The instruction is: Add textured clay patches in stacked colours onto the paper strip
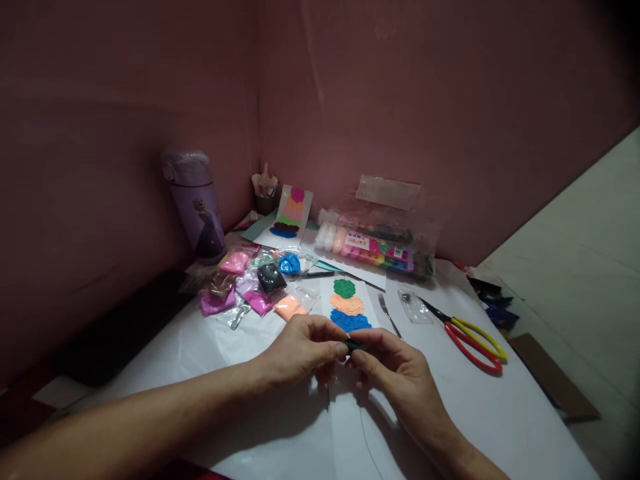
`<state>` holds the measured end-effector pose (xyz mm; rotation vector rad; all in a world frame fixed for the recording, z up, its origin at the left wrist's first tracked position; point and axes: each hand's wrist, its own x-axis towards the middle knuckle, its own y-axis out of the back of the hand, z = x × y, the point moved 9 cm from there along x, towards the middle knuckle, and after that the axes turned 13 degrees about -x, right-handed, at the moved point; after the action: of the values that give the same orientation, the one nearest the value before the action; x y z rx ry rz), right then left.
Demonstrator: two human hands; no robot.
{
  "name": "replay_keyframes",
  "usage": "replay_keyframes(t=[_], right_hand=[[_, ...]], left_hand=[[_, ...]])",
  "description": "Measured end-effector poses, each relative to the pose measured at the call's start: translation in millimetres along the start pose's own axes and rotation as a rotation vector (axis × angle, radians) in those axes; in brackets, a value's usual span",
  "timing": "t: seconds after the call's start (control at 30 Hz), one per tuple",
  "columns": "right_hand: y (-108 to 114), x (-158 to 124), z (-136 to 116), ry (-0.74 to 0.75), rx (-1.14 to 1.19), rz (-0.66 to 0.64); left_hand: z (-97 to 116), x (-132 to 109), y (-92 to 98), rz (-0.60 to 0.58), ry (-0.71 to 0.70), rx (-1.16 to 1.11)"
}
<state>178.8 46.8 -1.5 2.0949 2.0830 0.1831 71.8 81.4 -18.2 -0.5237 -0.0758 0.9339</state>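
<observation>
Together, left hand and right hand pinch a small dark lump near ridged blue clay.

A small black piece, partly hidden, is pinched in the two-handed grip. Just beyond the grip, a flat white paper strip bears textured patches: blue nearest, then peach, then green farthest.
</observation>
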Motion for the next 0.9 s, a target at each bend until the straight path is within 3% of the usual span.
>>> replay_keyframes(t=[0.4,0.6,0.67,0.77,0.9], right_hand=[[5.0,-2.5,0.1,-0.003,-0.014,0.074],[34.3,3.9,15.9,-0.123,0.179,0.276],[41.8,6.9,21.9,-0.148,0.233,0.303],[43.4,9.6,26.0,-0.161,0.242,0.286],[26.6,7.6,20.6,-0.147,0.195,0.176]], left_hand=[[3.8,-0.9,-0.4,0.052,0.003,0.059],[17.4,-0.4,22.1,0.231,-0.094,0.007],[20.6,-0.8,28.2,0.243,-0.114,-0.038],[21.1,-0.9,28.1,0.208,-0.108,-0.068],[14.2,-0.9,18.8,0.165,-0.064,-0.049]])
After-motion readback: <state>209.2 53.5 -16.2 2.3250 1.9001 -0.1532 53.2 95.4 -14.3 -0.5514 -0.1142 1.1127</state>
